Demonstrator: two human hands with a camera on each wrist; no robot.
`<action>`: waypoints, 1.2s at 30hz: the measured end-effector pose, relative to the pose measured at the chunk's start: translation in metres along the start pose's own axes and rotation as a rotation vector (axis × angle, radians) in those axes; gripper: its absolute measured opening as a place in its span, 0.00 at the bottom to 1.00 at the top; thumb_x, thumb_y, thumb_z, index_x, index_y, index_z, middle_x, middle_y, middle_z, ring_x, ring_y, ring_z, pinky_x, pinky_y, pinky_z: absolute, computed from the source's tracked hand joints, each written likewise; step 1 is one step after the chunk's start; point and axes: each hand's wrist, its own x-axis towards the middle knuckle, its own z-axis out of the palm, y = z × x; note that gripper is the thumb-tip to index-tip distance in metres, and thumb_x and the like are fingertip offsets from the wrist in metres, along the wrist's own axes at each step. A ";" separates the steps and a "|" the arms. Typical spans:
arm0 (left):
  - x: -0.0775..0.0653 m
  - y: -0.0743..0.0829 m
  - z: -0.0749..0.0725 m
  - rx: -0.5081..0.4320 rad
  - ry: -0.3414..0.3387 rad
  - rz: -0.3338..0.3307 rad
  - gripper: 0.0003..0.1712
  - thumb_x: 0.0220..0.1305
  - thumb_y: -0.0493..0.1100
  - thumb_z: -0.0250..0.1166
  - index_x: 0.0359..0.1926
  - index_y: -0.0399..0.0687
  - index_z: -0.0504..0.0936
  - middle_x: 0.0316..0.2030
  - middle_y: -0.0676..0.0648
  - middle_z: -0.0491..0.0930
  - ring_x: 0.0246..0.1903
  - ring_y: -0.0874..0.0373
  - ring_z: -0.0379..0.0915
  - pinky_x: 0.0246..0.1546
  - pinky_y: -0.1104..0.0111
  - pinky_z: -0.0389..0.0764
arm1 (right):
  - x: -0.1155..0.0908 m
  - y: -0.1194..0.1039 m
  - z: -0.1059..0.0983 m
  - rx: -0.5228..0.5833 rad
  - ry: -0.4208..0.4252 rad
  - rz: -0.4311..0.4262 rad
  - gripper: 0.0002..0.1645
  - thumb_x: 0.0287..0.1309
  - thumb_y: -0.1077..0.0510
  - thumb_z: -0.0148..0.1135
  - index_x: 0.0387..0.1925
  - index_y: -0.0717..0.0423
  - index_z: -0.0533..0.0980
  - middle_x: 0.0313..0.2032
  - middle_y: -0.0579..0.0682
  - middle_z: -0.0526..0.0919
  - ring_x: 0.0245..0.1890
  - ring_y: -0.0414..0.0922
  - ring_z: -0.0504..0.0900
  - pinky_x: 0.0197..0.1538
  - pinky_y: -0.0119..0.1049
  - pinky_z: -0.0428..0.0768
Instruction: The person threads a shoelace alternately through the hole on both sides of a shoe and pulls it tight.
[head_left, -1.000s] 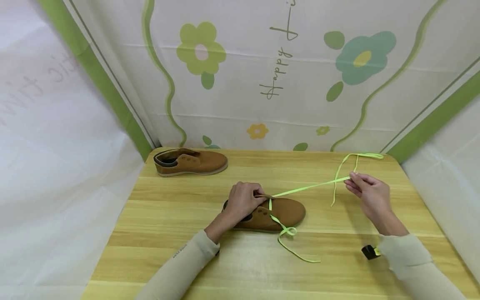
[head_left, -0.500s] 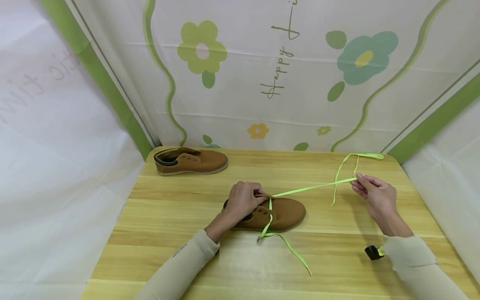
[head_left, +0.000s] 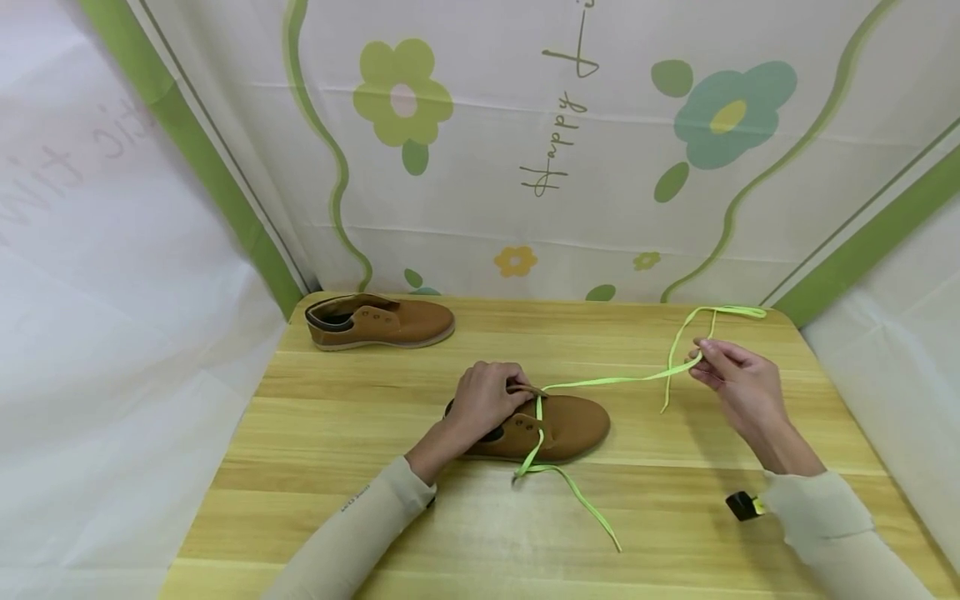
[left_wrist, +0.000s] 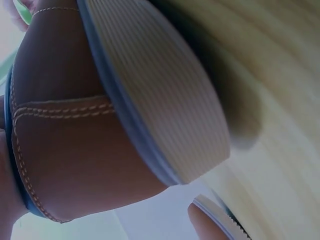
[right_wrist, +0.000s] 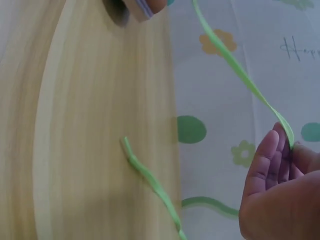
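Observation:
In the head view, a brown shoe lies on the wooden table, toe to the right. My left hand grips its upper at the far eyelet flap; the fingertips inside are partly hidden. A lime-green shoelace threads through the front eyelets, and its near end trails onto the table. To the right, my right hand pinches the lace's far length above the table, and the lace sags slightly. The right wrist view shows that hand with the lace between thumb and fingers. The left wrist view shows the shoe's heel close up.
A second brown shoe, without a lace, stands at the table's back left. Another lime-green shoelace lies at the back right. A small black object hangs by the right sleeve. A printed curtain rises behind the table.
My right hand went a little right, pulling the lace, then came back left, and the lace slackened. The near end's loop straightened and slid toward the shoe. My left hand stayed in place.

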 end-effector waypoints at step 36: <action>-0.044 0.011 -0.023 -0.049 -0.017 0.101 0.02 0.67 0.41 0.75 0.36 0.50 0.92 0.31 0.56 0.88 0.26 0.69 0.77 0.29 0.75 0.76 | -0.040 0.007 0.107 -0.768 -0.303 -0.011 0.12 0.69 0.60 0.71 0.42 0.68 0.86 0.32 0.57 0.91 0.32 0.50 0.90 0.39 0.38 0.88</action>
